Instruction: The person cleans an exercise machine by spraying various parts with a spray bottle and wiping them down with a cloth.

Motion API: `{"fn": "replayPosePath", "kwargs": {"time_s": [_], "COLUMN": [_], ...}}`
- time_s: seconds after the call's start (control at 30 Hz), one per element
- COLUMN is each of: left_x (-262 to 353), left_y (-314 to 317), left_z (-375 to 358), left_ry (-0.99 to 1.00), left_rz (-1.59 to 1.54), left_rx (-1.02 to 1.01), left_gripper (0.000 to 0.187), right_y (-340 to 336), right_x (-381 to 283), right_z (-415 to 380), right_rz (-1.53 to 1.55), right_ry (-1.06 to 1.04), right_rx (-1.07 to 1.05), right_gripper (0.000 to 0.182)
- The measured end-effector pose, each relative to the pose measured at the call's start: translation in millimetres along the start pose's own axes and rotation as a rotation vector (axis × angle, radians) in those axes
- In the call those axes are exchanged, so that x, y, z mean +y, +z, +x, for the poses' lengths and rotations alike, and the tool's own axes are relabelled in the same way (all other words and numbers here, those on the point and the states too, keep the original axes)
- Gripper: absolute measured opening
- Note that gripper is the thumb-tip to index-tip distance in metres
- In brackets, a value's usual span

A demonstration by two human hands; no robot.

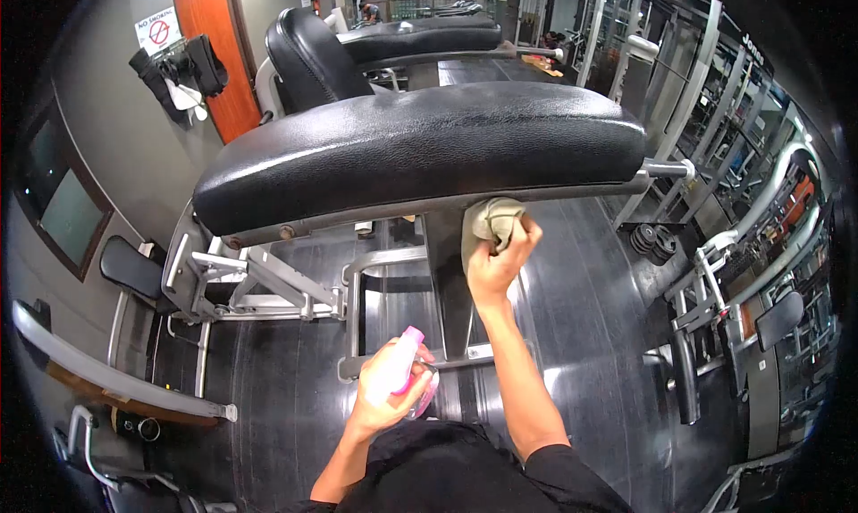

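Observation:
My right hand grips a beige cloth and presses it against the lower front edge of a black padded bench seat. My left hand holds a pink spray bottle low and close to my body, apart from the bench. The bench pad is wide, glossy and mounted on a grey metal frame.
A second black padded seat stands behind the bench. Weight plates lie on the dark floor at the right, beside tall grey machine racks. An orange door and hanging dark items are at the back left.

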State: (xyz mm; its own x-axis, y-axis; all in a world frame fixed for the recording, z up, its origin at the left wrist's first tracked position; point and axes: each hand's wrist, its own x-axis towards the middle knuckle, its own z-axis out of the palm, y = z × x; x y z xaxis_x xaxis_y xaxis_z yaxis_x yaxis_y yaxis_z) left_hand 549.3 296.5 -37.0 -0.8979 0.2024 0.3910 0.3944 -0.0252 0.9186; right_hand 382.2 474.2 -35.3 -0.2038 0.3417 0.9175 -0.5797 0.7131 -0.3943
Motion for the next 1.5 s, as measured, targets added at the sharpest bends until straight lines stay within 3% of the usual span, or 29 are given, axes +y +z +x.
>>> {"fn": "replayPosePath", "kwargs": {"time_s": [0.2, 0.4, 0.57, 0.63, 0.73, 0.8, 0.87, 1.0, 1.07, 1.23, 1.4, 1.5], "left_x": [2.3, 5.5, 6.2, 6.3, 4.6, 1.4, -3.7, -11.4, -14.4, -23.3, -30.3, -31.2], "left_y": [0.1, 4.1, 6.2, 5.7, 4.4, 3.7, 2.7, -4.6, -2.6, -5.1, -5.9, -8.9], "left_z": [-1.3, 1.4, 2.1, 3.4, 3.4, 3.6, 1.8, -1.1, -3.2, -0.4, 4.7, 6.2], "left_ry": [0.028, 0.020, 0.025, 0.021, 0.026, 0.040, 0.021, 0.087, 0.006, 0.024, 0.073, 0.085], "left_rz": [-0.046, -0.025, -0.039, -0.034, -0.022, -0.018, -0.070, 0.069, -0.072, -0.051, -0.024, -0.137], "left_rx": [0.051, 0.045, 0.038, 0.037, 0.040, 0.044, 0.067, 0.005, 0.113, 0.134, 0.098, 0.082], "left_gripper": [0.042, 0.036, 0.029, 0.029, 0.029, 0.029, 0.031, 0.028, 0.036, 0.030, 0.028, 0.028], "right_y": [-5.5, -3.2, 6.2, 3.2, -12.6, -26.8, -34.1, -21.1, -10.9, 9.3, 8.0, -1.5], "right_x": [8.0, 13.1, 13.1, 25.5, 39.9, 48.2, 42.4, 35.0, 22.6, -11.3, 11.6, 26.7], "right_z": [-31.5, -26.0, -13.8, -32.3, -95.0, -148.0, -172.6, -144.2, -108.8, -24.1, -71.0, -112.4], "right_rz": [0.038, 0.144, 0.073, 0.030, -0.008, -0.058, -0.017, 0.031, 0.057, 0.005, -0.047, -0.035], "right_ry": [0.090, 0.468, 0.282, 0.066, 0.083, 0.206, 0.326, 0.312, 0.243, 0.051, 0.046, 0.094], "right_rx": [-0.139, -0.118, -0.018, -0.087, -0.267, -0.485, -0.516, -0.389, -0.295, -0.135, -0.130, -0.248], "right_gripper": [0.044, 0.038, 0.032, 0.041, 0.053, 0.054, 0.053, 0.051, 0.052, 0.049, 0.040, 0.038]}}
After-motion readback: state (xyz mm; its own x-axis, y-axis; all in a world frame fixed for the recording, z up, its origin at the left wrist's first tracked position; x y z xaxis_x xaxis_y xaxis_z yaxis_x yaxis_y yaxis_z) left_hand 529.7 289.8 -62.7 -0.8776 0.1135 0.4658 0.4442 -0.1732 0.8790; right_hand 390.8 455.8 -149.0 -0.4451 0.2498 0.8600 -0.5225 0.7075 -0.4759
